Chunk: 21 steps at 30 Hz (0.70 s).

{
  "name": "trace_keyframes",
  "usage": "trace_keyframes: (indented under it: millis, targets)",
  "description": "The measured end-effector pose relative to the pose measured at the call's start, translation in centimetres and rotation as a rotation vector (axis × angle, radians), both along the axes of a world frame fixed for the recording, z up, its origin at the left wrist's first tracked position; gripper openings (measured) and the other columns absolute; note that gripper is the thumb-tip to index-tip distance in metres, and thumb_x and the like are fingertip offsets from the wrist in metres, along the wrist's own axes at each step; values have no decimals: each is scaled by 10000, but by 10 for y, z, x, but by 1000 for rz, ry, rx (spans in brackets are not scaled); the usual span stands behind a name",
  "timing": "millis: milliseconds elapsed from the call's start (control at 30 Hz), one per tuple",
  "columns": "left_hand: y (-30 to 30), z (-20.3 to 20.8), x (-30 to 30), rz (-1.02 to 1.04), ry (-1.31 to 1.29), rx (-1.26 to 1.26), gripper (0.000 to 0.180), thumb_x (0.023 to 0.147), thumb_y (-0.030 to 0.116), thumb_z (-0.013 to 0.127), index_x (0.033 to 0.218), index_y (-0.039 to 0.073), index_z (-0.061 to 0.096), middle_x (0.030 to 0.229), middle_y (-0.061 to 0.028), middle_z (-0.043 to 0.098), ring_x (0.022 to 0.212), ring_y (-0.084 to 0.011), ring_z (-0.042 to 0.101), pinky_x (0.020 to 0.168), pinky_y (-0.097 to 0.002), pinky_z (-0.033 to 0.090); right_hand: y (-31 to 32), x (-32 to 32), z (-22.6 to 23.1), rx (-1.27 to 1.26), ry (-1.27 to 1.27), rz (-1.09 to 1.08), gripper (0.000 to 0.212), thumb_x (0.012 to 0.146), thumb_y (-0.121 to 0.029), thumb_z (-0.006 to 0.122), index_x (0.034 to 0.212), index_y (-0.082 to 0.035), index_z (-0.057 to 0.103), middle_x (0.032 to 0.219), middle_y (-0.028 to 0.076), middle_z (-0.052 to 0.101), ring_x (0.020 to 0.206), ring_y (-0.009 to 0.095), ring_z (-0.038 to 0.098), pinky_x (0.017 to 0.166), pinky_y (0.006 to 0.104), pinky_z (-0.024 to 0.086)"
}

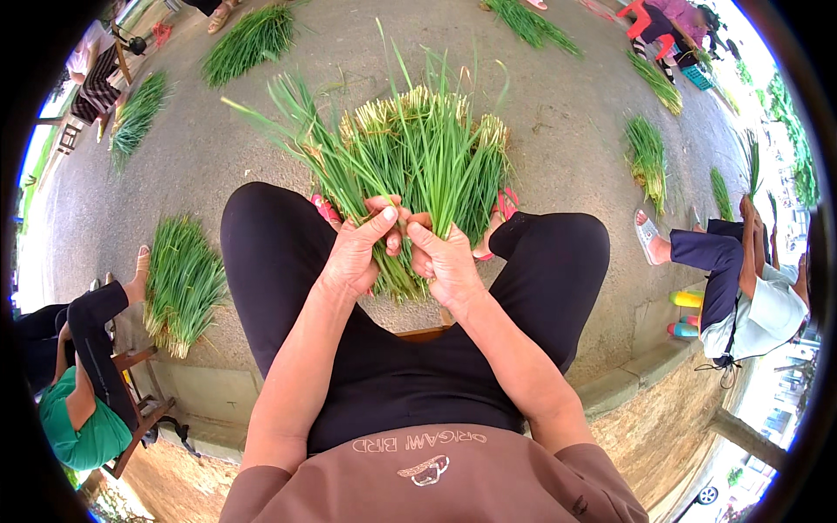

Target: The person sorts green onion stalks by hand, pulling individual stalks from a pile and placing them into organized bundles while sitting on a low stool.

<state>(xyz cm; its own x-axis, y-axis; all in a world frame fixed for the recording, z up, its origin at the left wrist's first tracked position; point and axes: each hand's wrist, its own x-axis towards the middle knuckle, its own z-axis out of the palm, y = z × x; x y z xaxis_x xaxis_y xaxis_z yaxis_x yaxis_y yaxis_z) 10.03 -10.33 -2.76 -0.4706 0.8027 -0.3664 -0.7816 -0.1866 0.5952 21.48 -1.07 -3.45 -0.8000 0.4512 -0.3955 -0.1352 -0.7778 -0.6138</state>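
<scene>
My left hand (pixel 357 251) is closed round a bunch of garlic chives (pixel 321 144), whose leaves fan out up and to the left. In my right hand (pixel 446 261) is a second bunch of chives (pixel 443 166), its leaves pointing away from me. Both hands meet between my knees, with the knuckles close together or touching. Just beyond them a large heap of chives (pixel 408 112) lies on the ground between my feet, with its pale stem ends toward the far side. The held bunches partly cover this heap.
More chive heaps lie on the paved ground (pixel 575 166): one at the left (pixel 181 283), one far left (pixel 253 44), one at the right (pixel 646 164). A person in green sits at left (pixel 87 418); another in a pale top sits at right (pixel 758 305). A low curb (pixel 636 379) runs behind.
</scene>
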Motion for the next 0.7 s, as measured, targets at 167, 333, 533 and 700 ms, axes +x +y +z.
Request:
trace_keyframes:
  millis: [167,333,533,700]
  targets:
    - [-5,-8,-4,-30,197,-154,207,833,115,691,993,24,599,807,-48,645,591,-96,533,542,-237,435,10,-3,4,193,-116,-79,205,862,-188,678,999,-54,605,630,-74,479,437,14,357,381,188,248]
    - [-5,-6,5,-204,380,-254,121,823,116,698,846,33,613,760,-51,634,596,-101,533,538,-233,424,17,-3,15,293,-126,22,216,858,-188,683,993,-42,599,713,-46,550,456,18,399,404,174,293]
    - [-7,-10,6,-205,396,-296,130,845,168,676,833,61,602,701,-10,597,597,-86,532,537,-224,416,27,-2,7,230,-94,-78,159,846,-150,689,933,-52,598,696,-20,559,441,22,384,381,194,272]
    - [-12,-11,5,-196,362,-280,104,878,172,635,863,81,587,730,5,573,648,-81,534,547,-234,409,48,3,9,133,-20,-220,104,876,-147,648,905,-61,599,806,13,603,439,33,379,377,192,278]
